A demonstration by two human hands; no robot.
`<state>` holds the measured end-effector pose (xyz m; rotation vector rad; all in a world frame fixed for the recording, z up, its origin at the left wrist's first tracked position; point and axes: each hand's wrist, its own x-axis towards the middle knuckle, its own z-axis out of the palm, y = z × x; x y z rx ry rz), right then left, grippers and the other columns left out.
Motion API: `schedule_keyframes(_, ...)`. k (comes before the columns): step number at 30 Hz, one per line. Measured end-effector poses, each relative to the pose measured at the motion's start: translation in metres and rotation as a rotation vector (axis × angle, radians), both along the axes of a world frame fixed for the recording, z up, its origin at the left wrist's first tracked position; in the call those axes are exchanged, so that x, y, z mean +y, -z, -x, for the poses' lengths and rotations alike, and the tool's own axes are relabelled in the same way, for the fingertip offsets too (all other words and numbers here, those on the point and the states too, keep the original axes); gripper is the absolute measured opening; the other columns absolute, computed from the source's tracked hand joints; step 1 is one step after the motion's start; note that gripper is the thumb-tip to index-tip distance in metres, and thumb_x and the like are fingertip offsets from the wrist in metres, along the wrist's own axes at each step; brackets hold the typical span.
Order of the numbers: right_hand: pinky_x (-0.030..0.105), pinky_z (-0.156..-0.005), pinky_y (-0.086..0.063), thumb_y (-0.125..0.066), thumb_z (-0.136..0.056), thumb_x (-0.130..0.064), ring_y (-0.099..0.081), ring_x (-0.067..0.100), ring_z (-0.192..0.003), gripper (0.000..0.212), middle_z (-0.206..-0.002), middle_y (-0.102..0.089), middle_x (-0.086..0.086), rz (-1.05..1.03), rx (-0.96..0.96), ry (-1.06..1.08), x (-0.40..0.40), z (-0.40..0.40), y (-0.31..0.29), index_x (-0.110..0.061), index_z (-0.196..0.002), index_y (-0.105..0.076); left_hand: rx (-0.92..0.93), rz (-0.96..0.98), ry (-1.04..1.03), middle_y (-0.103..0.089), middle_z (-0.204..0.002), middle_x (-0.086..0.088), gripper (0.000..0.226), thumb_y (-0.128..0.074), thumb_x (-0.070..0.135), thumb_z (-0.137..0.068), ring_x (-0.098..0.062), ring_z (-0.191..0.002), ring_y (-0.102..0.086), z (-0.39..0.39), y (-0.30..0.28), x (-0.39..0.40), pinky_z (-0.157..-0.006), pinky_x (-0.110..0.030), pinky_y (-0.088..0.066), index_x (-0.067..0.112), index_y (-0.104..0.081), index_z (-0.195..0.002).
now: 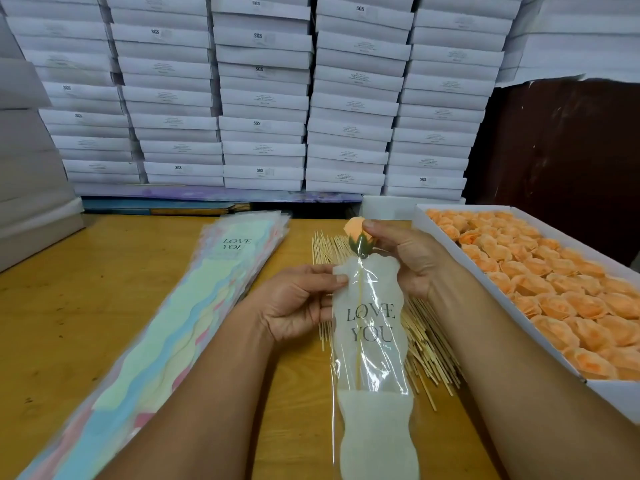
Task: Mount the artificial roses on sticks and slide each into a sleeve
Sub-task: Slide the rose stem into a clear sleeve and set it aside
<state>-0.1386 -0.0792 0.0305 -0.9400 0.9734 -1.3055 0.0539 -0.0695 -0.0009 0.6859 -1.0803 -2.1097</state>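
The person's left hand [298, 299] pinches the upper left edge of a clear plastic sleeve printed "LOVE YOU" with a white wavy-edged backing [372, 341]. The right hand [405, 251] holds a peach artificial rose with green sepals [356, 233] at the sleeve's mouth; its thin wooden stick [359, 327] runs down inside the sleeve. Beneath lies a pile of loose wooden sticks [426, 344] on the yellow wooden table [104, 292]. To the left lies a stack of pastel sleeves [180, 327]; to the right, a white cardboard tray [609, 393] filled with peach rose heads [554, 289]. Stacked white boxes [263, 98] stand behind.
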Motion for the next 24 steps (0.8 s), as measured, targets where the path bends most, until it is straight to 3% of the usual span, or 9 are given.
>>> schedule_keyframes(2, 0.029, -0.055, -0.058, -0.074, -0.084, -0.011, -0.074, 0.018, -0.068, 0.019, -0.085, -0.076, 0.013, 0.037, 0.025, 0.012, -0.0009, 0.0004, 0.0, -0.004, -0.101, -0.071, -0.008, -0.002, 0.011, -0.057, -0.132, -0.033, 0.056, -0.06, -0.001, -0.084, -0.035, -0.101, -0.069, 0.0008, -0.0008, 0.0008, -0.082, -0.048, -0.059, -0.009, -0.047, -0.138)
schedule_keyframes(7, 0.039, -0.075, -0.055, -0.078, -0.083, -0.016, -0.069, 0.026, -0.085, 0.023, -0.099, -0.073, 0.011, -0.034, 0.144, 0.023, -0.0032, 0.0012, 0.0024, -0.01, -0.105, -0.073, 0.027, -0.118, 0.002, -0.065, -0.118, -0.027, 0.041, -0.052, 0.009, -0.099, -0.037, -0.099, -0.067, 0.0036, -0.0004, 0.0001, -0.083, -0.051, -0.06, 0.005, -0.049, -0.139)
schedule_keyframes(10, 0.042, -0.08, -0.051, -0.076, -0.086, -0.016, -0.067, 0.028, -0.09, 0.026, -0.106, -0.073, 0.015, -0.046, 0.163, 0.061, -0.0042, 0.0005, 0.0035, -0.008, -0.11, -0.073, 0.006, -0.16, -0.006, -0.066, -0.113, -0.026, 0.051, -0.057, 0.019, -0.094, -0.036, -0.088, -0.069, 0.006, -0.0002, 0.0001, -0.074, -0.049, -0.061, 0.006, -0.047, -0.143)
schedule_keyframes(12, 0.039, -0.077, -0.054, -0.076, -0.086, -0.016, -0.069, 0.027, -0.088, 0.025, -0.106, -0.075, 0.014, -0.05, 0.188, 0.057, -0.0044, 0.0, 0.0038, -0.01, -0.11, -0.073, 0.034, -0.157, 0.037, -0.067, -0.11, -0.026, 0.054, -0.06, 0.019, -0.09, -0.035, -0.088, -0.07, 0.0056, -0.0012, 0.0024, -0.073, -0.048, -0.062, 0.002, -0.05, -0.14)
schedule_keyframes(14, 0.034, -0.07, -0.052, -0.076, -0.086, -0.018, -0.067, 0.024, -0.085, 0.023, -0.106, -0.076, 0.014, -0.062, 0.233, 0.052, -0.0041, -0.0008, 0.0042, -0.013, -0.108, -0.074, 0.087, -0.126, 0.068, -0.067, -0.111, -0.026, 0.051, -0.06, 0.012, -0.091, -0.035, -0.092, -0.071, 0.0045, -0.0008, 0.0034, -0.075, -0.047, -0.061, -0.002, -0.05, -0.139)
schedule_keyframes(18, 0.038, -0.08, -0.046, -0.076, -0.086, -0.022, -0.063, 0.025, -0.091, 0.021, -0.111, -0.075, 0.016, -0.074, 0.268, 0.058, -0.0041, -0.0005, 0.0055, -0.015, -0.106, -0.074, 0.119, -0.109, 0.079, -0.067, -0.112, -0.027, 0.049, -0.059, 0.009, -0.092, -0.036, -0.094, -0.071, 0.0046, -0.0006, 0.0024, -0.076, -0.047, -0.061, -0.004, -0.05, -0.138)
schedule_keyframes(20, 0.032, -0.072, -0.046, -0.075, -0.087, -0.025, -0.063, 0.022, -0.087, 0.024, -0.108, -0.075, 0.015, -0.07, 0.278, 0.057, -0.0042, 0.0004, 0.006, -0.014, -0.109, -0.073, 0.148, -0.126, 0.094, -0.066, -0.118, -0.029, 0.045, -0.064, 0.011, -0.092, -0.038, -0.099, -0.07, 0.004, -0.001, 0.0035, -0.078, -0.049, -0.06, -0.005, -0.056, -0.133)
schedule_keyframes(22, 0.028, -0.063, -0.045, -0.073, -0.089, -0.028, -0.062, 0.02, -0.081, 0.028, -0.103, -0.074, 0.015, -0.066, 0.289, 0.06, -0.0047, 0.0008, 0.0062, -0.013, -0.112, -0.072, 0.179, -0.118, 0.105, -0.06, -0.131, -0.029, 0.054, -0.07, 0.01, -0.087, -0.04, -0.112, -0.065, 0.0027, -0.0007, 0.0036, -0.089, -0.051, -0.057, -0.004, -0.054, -0.137)
schedule_keyframes(24, 0.035, -0.076, -0.048, -0.071, -0.091, -0.029, -0.063, 0.024, -0.087, 0.034, -0.107, -0.074, 0.019, -0.068, 0.277, 0.07, -0.0058, 0.0012, 0.0076, -0.006, -0.116, -0.071, 0.184, -0.081, 0.105, -0.055, -0.138, -0.028, 0.063, -0.071, 0.006, -0.082, -0.039, -0.122, -0.06, 0.0023, 0.0001, 0.0027, -0.1, -0.051, -0.052, -0.006, -0.05, -0.14)
